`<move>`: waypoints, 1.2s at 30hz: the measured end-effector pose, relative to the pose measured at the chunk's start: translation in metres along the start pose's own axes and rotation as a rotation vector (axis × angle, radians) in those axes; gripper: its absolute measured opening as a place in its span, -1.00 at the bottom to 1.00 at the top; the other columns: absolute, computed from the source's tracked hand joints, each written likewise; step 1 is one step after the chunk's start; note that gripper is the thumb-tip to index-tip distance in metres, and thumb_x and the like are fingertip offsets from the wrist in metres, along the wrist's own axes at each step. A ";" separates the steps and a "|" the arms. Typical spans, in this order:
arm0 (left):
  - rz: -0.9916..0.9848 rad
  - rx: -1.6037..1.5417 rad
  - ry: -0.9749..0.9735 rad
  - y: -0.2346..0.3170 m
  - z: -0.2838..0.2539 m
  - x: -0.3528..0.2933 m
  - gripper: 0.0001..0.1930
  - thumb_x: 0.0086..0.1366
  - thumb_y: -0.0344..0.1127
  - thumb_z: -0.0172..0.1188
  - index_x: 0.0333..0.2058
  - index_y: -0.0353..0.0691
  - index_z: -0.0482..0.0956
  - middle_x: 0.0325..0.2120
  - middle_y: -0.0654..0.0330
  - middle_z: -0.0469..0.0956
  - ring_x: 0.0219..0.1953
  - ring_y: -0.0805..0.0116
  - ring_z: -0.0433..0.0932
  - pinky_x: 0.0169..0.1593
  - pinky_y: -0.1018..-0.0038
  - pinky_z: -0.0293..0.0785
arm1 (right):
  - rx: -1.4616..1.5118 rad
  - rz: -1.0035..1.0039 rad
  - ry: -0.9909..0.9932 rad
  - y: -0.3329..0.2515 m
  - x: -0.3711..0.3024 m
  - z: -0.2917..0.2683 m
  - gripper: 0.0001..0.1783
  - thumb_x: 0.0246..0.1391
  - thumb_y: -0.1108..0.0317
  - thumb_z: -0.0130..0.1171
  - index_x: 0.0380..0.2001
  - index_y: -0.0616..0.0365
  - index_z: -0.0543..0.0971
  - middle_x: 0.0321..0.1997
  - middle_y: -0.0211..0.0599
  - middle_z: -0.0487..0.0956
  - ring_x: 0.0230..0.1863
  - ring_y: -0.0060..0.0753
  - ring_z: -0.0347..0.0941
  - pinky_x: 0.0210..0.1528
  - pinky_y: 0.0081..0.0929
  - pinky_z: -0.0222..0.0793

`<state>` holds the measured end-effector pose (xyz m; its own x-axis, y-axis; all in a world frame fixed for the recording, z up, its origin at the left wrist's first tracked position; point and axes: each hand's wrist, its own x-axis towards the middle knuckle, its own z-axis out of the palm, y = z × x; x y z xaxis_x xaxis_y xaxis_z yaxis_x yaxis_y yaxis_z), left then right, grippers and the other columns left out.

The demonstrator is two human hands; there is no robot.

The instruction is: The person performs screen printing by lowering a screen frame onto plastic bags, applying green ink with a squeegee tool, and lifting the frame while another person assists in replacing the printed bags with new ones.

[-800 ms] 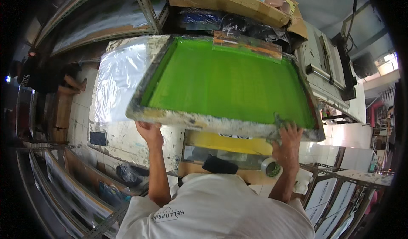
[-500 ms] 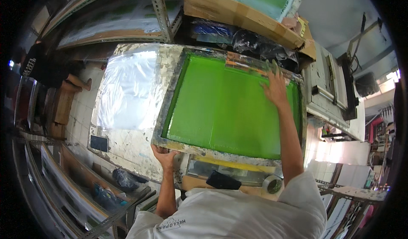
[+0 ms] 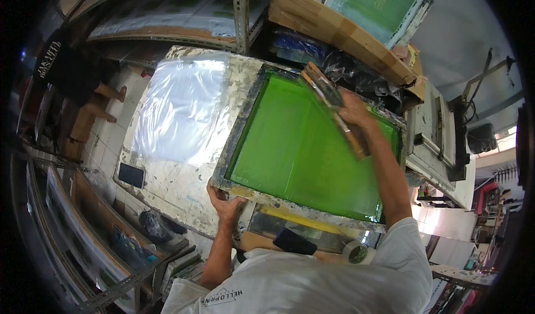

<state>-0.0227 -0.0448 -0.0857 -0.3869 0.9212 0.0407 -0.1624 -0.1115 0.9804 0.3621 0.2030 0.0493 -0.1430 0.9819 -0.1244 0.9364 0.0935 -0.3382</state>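
So you've got one shiny clear plastic sheet, then your left hand gripping the near-left corner of one paint-crusted, green-meshed rectangular frame; one long brown squeegee slants over it, your right hand clutching that.

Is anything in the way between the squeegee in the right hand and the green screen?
Nothing visible: the right hand holds the squeegee over the green screen, with no object showing between. Whether they touch is unclear. The left hand grips the frame at its near left corner, out of the way.
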 end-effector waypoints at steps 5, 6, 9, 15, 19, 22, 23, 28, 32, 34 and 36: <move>0.037 0.038 -0.017 0.000 -0.001 0.003 0.10 -0.39 -0.48 0.57 0.17 -0.31 0.06 0.00 0.07 0.35 0.03 0.22 0.37 0.07 0.37 0.36 | 0.563 0.132 -0.013 -0.081 0.017 0.039 -0.49 -0.13 0.21 0.23 -0.14 0.34 0.48 -0.27 0.12 0.57 -0.24 -0.05 0.54 -0.16 -0.25 0.38; 0.033 0.040 -0.019 0.000 -0.001 0.002 0.10 -0.39 -0.48 0.57 0.17 -0.31 0.06 0.00 0.07 0.35 0.02 0.23 0.36 0.06 0.37 0.36 | 0.574 0.146 0.045 -0.092 0.022 0.052 -0.54 -0.16 0.16 0.25 -0.29 0.36 0.52 -0.36 0.11 0.58 -0.30 -0.01 0.55 -0.21 -0.22 0.40; 0.004 0.040 -0.026 -0.002 0.000 0.002 0.09 -0.39 -0.50 0.56 0.17 -0.33 0.06 0.00 0.07 0.34 0.02 0.23 0.37 0.06 0.38 0.37 | 0.585 0.220 0.144 -0.104 0.055 0.106 -0.62 -0.20 0.20 0.24 -0.44 0.38 0.55 -0.43 0.14 0.58 -0.31 0.06 0.56 -0.25 -0.17 0.41; 0.000 0.054 0.028 0.004 0.003 -0.001 -0.05 -0.36 -0.59 0.43 0.10 -0.33 0.13 -0.08 0.12 0.36 -0.05 0.26 0.38 0.03 0.40 0.35 | 0.476 0.370 0.170 -0.097 0.016 0.090 -0.71 -0.21 0.26 0.15 -0.48 0.31 0.56 -0.49 0.04 0.57 -0.39 -0.04 0.55 -0.29 -0.20 0.40; -0.036 0.040 0.025 0.001 -0.002 -0.003 0.04 -0.38 -0.57 0.44 0.17 -0.35 0.05 0.01 0.04 0.32 0.05 0.18 0.32 0.13 0.37 0.25 | 0.505 0.454 0.241 -0.017 -0.053 0.061 -0.70 -0.26 0.27 0.16 -0.49 0.33 0.54 -0.52 0.00 0.55 -0.39 -0.04 0.54 -0.35 -0.20 0.38; -0.055 0.072 0.047 0.007 0.006 -0.005 0.05 -0.38 -0.56 0.44 0.17 -0.35 0.04 0.00 0.04 0.32 0.03 0.19 0.33 0.13 0.37 0.25 | 0.375 0.515 0.404 0.083 -0.102 0.057 -0.66 -0.23 0.29 0.13 -0.42 0.38 0.51 -0.47 0.07 0.55 -0.37 0.01 0.53 -0.37 -0.18 0.37; -0.053 0.067 0.061 0.005 0.007 -0.005 0.05 -0.38 -0.56 0.44 0.17 -0.35 0.04 0.00 0.05 0.32 0.03 0.19 0.33 0.13 0.37 0.25 | 0.307 0.501 0.495 0.104 -0.115 0.052 -0.66 -0.21 0.30 0.12 -0.42 0.41 0.48 -0.46 0.12 0.54 -0.38 0.06 0.53 -0.40 -0.14 0.35; -0.010 0.084 0.009 -0.008 0.000 -0.003 0.05 -0.37 -0.63 0.40 0.18 -0.38 0.03 -0.01 0.07 0.32 0.03 0.24 0.31 0.11 0.40 0.25 | 0.066 0.149 0.546 0.147 -0.124 0.016 -0.54 -0.18 0.33 0.06 -0.16 0.37 0.46 -0.38 0.15 0.54 -0.33 0.17 0.48 -0.27 -0.04 0.36; -0.009 0.081 0.030 -0.005 -0.005 -0.003 0.05 -0.37 -0.61 0.40 0.18 -0.36 0.03 0.00 0.10 0.32 0.03 0.24 0.31 0.12 0.40 0.24 | -0.060 0.062 0.340 0.109 -0.094 -0.003 -0.42 -0.22 0.37 0.09 0.00 0.25 0.43 -0.18 0.12 0.53 -0.16 0.14 0.45 -0.12 -0.01 0.32; -0.005 0.066 0.031 -0.007 -0.005 -0.004 0.06 -0.36 -0.59 0.42 0.19 -0.33 0.02 0.01 0.10 0.30 0.03 0.23 0.32 0.12 0.39 0.24 | -0.116 0.134 0.247 0.085 -0.072 -0.004 -0.43 -0.23 0.39 0.11 -0.01 0.20 0.44 -0.09 0.07 0.51 -0.10 0.10 0.42 -0.07 -0.04 0.30; 0.037 0.041 0.021 -0.011 -0.007 -0.003 0.08 -0.36 -0.56 0.46 0.20 -0.29 0.01 0.02 0.08 0.28 0.03 0.20 0.32 0.12 0.38 0.27 | -0.169 0.099 0.249 0.081 -0.049 0.005 -0.45 -0.22 0.43 0.11 -0.01 0.16 0.45 -0.05 0.03 0.50 -0.08 0.07 0.42 -0.05 -0.06 0.29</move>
<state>-0.0259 -0.0483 -0.0982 -0.4109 0.9087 0.0730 -0.1106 -0.1292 0.9854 0.4435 0.1613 0.0233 0.0146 0.9958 0.0908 0.9849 0.0014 -0.1734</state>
